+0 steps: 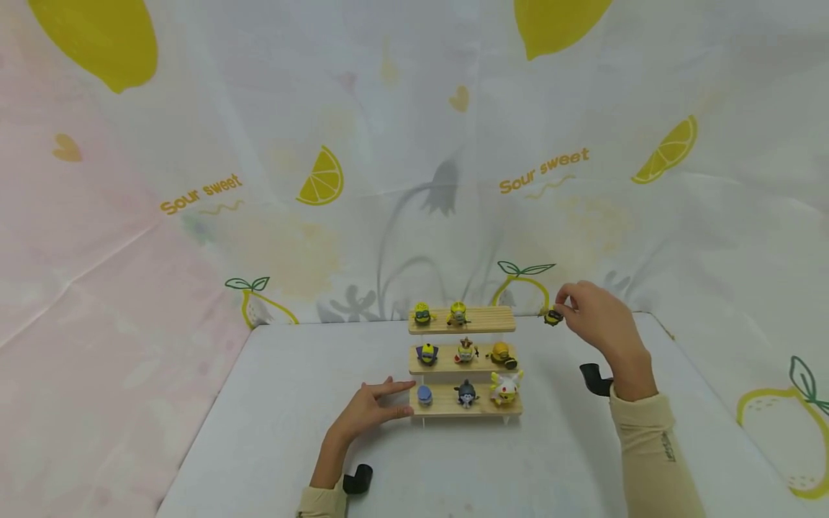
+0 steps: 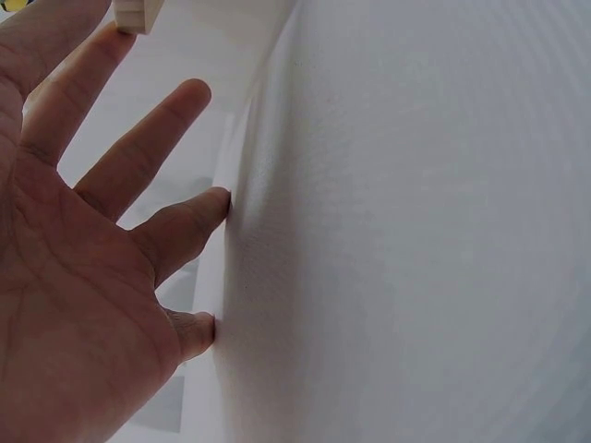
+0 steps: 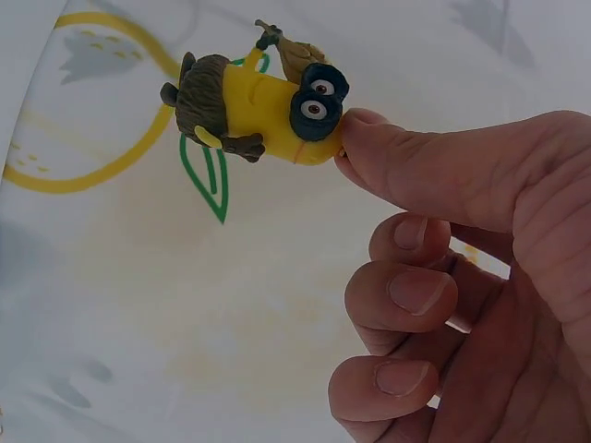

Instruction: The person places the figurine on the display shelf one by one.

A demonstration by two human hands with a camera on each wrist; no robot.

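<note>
My right hand (image 1: 599, 316) pinches a small yellow Minion figure (image 3: 268, 97) by its head, between thumb and fingers. The figure has dark goggles and a brown furry outfit; in the right wrist view it lies sideways. It is held in the air just right of the top tier of a three-tier wooden display stand (image 1: 495, 321). My left hand (image 1: 369, 415) is at the stand's lower left, fingers spread and fairly straight, touching the end of the bottom tier. In the left wrist view, a fingertip (image 2: 120, 35) meets the wooden end.
Several figures stand on the tiers: two on top, three in the middle, including a crowned figure (image 1: 465, 352), and three below, including a white-and-yellow figure (image 1: 506, 388). The white table (image 1: 291, 374) backs onto a lemon-print cloth (image 1: 414, 144).
</note>
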